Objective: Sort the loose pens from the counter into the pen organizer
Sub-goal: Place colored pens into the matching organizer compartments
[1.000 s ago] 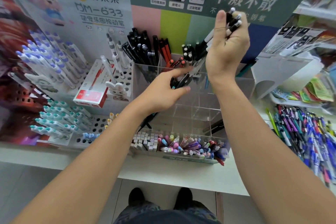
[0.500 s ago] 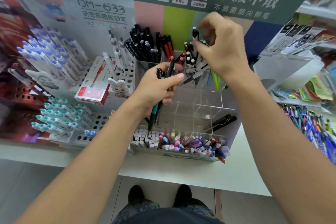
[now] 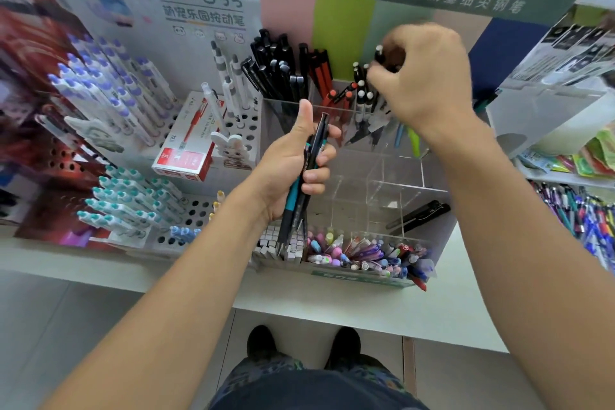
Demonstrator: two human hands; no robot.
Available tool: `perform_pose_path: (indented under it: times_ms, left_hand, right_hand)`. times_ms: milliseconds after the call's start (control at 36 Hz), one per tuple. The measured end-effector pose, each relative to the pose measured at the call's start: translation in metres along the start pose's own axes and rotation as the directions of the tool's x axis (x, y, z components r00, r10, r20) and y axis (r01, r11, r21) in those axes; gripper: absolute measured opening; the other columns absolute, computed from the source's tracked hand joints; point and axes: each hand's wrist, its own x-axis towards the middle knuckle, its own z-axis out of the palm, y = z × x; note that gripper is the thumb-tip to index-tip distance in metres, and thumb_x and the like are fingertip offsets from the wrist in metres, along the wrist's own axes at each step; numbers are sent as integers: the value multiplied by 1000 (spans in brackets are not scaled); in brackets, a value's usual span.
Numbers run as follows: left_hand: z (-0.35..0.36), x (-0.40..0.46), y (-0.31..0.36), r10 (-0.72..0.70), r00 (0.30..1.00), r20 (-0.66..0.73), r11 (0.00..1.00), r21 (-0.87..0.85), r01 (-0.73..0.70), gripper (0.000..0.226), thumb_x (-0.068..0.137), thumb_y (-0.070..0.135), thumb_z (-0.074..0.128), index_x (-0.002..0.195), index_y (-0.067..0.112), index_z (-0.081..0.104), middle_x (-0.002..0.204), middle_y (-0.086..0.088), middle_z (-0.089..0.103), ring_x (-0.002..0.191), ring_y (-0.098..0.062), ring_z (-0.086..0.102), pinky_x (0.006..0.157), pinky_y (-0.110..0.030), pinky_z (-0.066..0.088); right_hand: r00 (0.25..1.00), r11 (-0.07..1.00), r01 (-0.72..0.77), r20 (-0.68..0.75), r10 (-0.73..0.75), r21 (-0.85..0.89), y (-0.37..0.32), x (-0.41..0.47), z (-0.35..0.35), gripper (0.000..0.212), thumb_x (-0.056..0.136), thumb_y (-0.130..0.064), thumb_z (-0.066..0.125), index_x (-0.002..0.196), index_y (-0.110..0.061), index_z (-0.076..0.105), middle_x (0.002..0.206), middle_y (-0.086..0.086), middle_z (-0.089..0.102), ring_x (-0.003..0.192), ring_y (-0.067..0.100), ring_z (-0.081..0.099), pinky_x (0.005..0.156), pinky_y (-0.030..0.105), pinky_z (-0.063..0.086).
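Left hand: left hand (image 3: pixel 293 163) hangs in front of the pen organizer, thumb up; its grip is curled round a small bundle of dark pens (image 3: pixel 301 183), one with a teal lower barrel; their tips point down toward the front tray
Right hand: right hand (image 3: pixel 422 76) is raised over the back row of the organizer; its grip is closed, fingers pinching a black pen with a white cap (image 3: pixel 379 55) at its top end; how many pens it has hold of cannot be told
Pen organizer: clear pen organizer (image 3: pixel 392 183) stands on the white counter (image 3: pixel 332 306), with stepped compartments; back-left cell holds black pens (image 3: pixel 276 70), the next cell red-and-black pens (image 3: pixel 321 73), the cell under the right hand white-capped pens (image 3: pixel 362 93); several middle cells show only clear walls
Lower cells: two black pens (image 3: pixel 419 215) lie slanted in a right-hand cell; the front tray holds small white pieces on the left and a jumble of pastel pens (image 3: pixel 369 256) on the right
Left of organizer: a white perforated display (image 3: pixel 213 206) carries purple-capped and teal-capped pens; a red and white box (image 3: pixel 189 146) leans against it
Right edge: a heap of loose coloured pens (image 3: pixel 585 220) lies on the counter, well apart from both hands
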Motion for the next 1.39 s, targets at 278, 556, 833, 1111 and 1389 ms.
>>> perform_pose_path:
  times_ms: [278, 556, 833, 1111, 1389]
  left_hand:
    - [0, -4, -2, -16, 992, -123, 1000, 18, 18, 32, 102, 48, 50, 96, 17, 55, 62, 4, 38, 41, -6, 29, 36, -17, 26]
    - [-26, -25, 34, 178, 965, -194, 984, 53, -171, 16, 104, 18, 51, 88, 20, 50, 61, 4, 37, 39, -5, 30, 35, -16, 25]
    - [-17, -20, 24, 210, 919, -332, 946, -168, -277, 23, 103, 24, 47, 81, 19, 49, 57, 5, 33, 41, -7, 30, 36, -18, 28]
    - [17, -1, 7, 254, 835, -489, 888, -225, -402, 16, 103, 16, 44, 88, 15, 43, 59, 2, 37, 46, -12, 35, 44, -24, 36]
    - [43, 18, -15, 181, 887, -425, 887, -319, -334, 16, 107, 25, 45, 94, 15, 46, 64, 2, 43, 52, -12, 44, 53, -25, 43]
  right_hand:
    - [951, 1000, -28, 308, 25, 6, 0, 6, -17, 18, 88, -22, 72, 92, -5, 76, 81, 11, 69, 76, 27, 63, 67, 36, 52]
    - [932, 998, -36, 357, 53, -55, -1, 16, -12, 45, 98, -22, 58, 60, -1, 48, 55, 14, 40, 56, 28, 36, 50, 34, 34]
    - [992, 928, -31, -103, 75, 372, -14, -39, -20, 19, 85, -35, 71, 84, -17, 74, 73, -3, 69, 64, 9, 60, 64, 29, 51]
    - [846, 882, -226, 532, -32, 414, -37, -116, 22, 25, 89, -39, 73, 71, -23, 64, 57, -6, 59, 51, 8, 48, 50, 24, 37]
    - [833, 880, -297, 550, 50, 370, -3, -141, 18, 21, 103, -33, 54, 84, -25, 53, 75, -4, 64, 66, 16, 59, 64, 40, 50]
